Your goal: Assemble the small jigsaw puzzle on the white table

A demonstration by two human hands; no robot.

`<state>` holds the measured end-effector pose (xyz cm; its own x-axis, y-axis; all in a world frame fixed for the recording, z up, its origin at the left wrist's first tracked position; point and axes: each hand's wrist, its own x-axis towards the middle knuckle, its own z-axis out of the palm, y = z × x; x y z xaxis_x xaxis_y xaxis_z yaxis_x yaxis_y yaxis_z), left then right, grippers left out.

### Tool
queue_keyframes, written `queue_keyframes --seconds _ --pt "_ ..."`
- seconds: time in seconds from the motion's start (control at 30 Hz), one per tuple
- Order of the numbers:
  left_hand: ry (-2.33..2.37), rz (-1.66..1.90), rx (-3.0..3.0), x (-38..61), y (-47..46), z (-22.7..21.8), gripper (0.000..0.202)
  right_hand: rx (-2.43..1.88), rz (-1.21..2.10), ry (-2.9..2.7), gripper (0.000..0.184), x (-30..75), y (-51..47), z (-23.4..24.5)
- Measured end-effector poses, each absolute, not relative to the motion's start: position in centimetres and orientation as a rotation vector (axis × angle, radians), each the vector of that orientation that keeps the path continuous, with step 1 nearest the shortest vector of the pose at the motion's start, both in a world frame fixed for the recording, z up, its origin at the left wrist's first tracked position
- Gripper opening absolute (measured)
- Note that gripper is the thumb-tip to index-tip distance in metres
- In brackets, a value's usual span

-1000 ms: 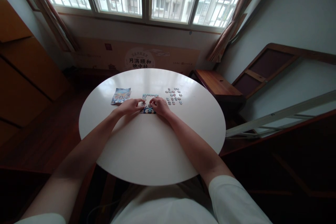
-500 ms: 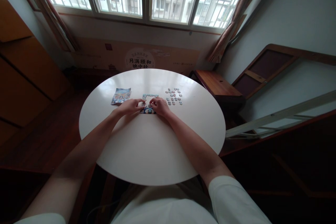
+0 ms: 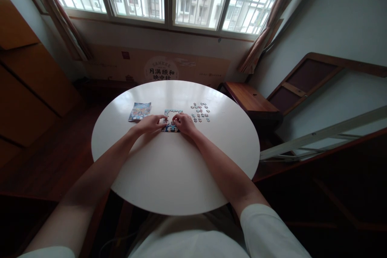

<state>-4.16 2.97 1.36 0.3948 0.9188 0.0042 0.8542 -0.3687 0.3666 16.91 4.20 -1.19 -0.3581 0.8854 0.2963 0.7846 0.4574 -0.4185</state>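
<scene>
A partly assembled jigsaw puzzle (image 3: pixel 171 128) lies flat on the white round table (image 3: pixel 181 177), its frame and lower part filled with blue, white and dark patterns and a pale gap in the middle. At its left edge rests my left hand (image 3: pixel 150 123), fingers stretched out and thumb apart, touching the border. My right hand (image 3: pixel 184 122) is over the right side of the puzzle, fingers curled and pinched at a small puzzle piece by the gap; the fingers partly hide that piece. Both hands cover parts of the puzzle's sides.
Several loose puzzle pieces (image 3: pixel 199 110) lie spread to the right of the puzzle. On the left is a printed picture sheet (image 3: pixel 140 111) in blue and orange. Beyond the table's right edge stands a low wooden stool or bench (image 3: pixel 250 96). Windows are behind.
Both hands keep nearly the same place at the puzzle. The whole view has shifted down very slightly; loose pieces and sheet look unmoved.
</scene>
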Motion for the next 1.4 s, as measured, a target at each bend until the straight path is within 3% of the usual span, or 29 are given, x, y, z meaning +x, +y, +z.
queue_keyframes --seconds 0.67,1.03,1.4 --pt "1.55 0.303 2.356 -4.3 3.3 0.9 0.054 -1.365 0.311 -2.19 0.02 16.9 4.3 -1.4" --pt "1.551 0.298 2.36 -4.6 3.6 0.5 0.056 -1.289 0.608 -1.809 0.023 17.0 5.6 -2.0" --pt "1.543 0.307 2.362 -4.5 3.5 0.7 0.054 -1.288 0.637 -1.803 0.023 16.9 5.5 -2.0"
